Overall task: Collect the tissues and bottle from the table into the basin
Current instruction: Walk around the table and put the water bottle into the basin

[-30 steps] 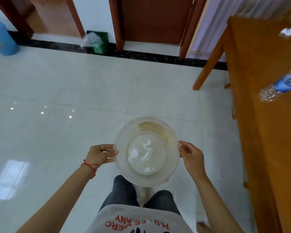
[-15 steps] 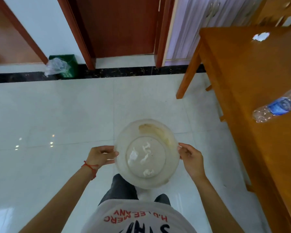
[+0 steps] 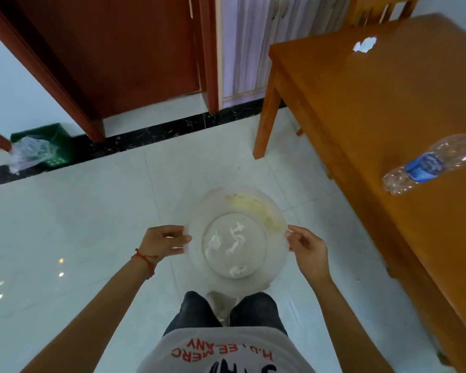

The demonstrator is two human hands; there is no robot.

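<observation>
Clear plastic basin, few tissues inside, is gripped at its rim by left hand and right hand. Bottle lies far right on the surface, a tissue beyond. Probably light, crushable, slippery; best grabbed mid-body.

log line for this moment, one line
both hands grip basin rim | tissues inside | bottle, one tissue on table

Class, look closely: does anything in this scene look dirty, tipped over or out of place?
Yes. The basin has a yellowish stain on its inner wall, and the bottle lies on its side on the table.
</observation>
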